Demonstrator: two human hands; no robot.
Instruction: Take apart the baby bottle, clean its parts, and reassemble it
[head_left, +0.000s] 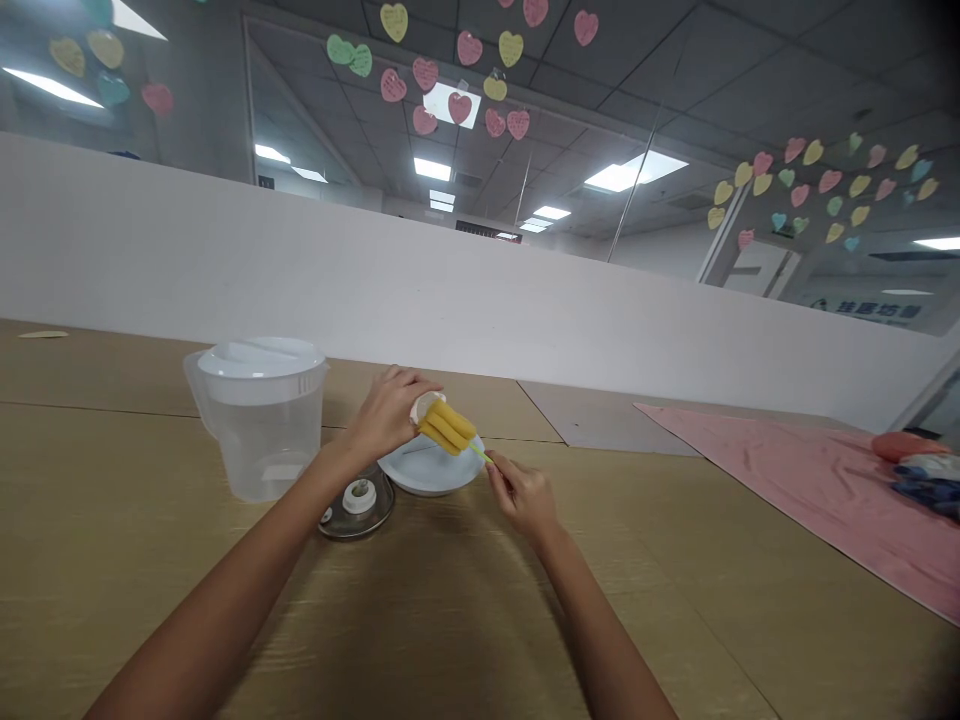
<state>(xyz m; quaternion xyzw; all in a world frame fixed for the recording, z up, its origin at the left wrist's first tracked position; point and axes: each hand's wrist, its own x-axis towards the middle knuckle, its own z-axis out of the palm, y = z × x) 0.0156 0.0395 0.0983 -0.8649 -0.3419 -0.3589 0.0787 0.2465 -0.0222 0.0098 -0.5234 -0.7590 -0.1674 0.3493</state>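
My left hand (391, 412) is closed around a white container with a round rim (427, 405), mostly hidden behind my fingers. A yellow sponge brush (448, 428) has its ribbed head at that rim; I cannot tell how far it reaches inside. My right hand (523, 492) pinches the brush's thin green handle (480, 453). Below the brush sits a white dish (435, 475) on the table. Just left of it, a round metal tray (379, 515) carries a white screw ring (360, 496) and a smaller white piece at its edge.
A clear lidded pitcher (266, 430) stands left of my left forearm. The wooden tabletop (660, 600) runs back to a white wall (450, 310). On the right lie a grey sheet (607, 415), a pink cloth (795, 480) and a bundle of fabric (926, 475).
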